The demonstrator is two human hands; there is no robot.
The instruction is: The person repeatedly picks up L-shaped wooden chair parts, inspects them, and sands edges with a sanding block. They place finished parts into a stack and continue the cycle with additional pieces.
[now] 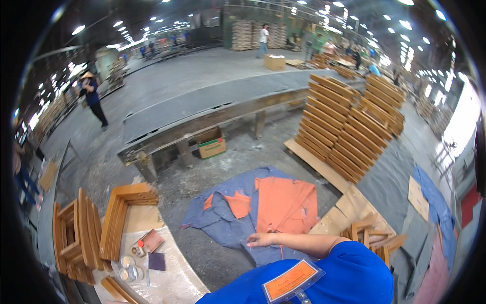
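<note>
My right hand (260, 240) hangs over a blue cloth (217, 223) with orange cloth (286, 202) on it; its fingers are loosely bent and apart, and nothing shows in them. The arm reaches across from a blue sleeve. Of my left hand, at most a sliver shows at the lower edge, beside a wooden piece (119, 290), and its fingers are hidden. By that piece, a covered bench (174, 271) holds clear cups (129, 268), a small jar with a red cap (139, 247), a dark sanding pad (157, 261) and a reddish block (153, 240). Brown wooden frames (121, 215) stand behind them.
Tall stacks of wooden frames (344, 126) rise on a board at the right, with more frame parts (372, 235) beside my right arm. A long grey-topped table (202, 109) crosses ahead, a cardboard box (211, 143) beneath it. A person in a conical hat (91, 96) is far left.
</note>
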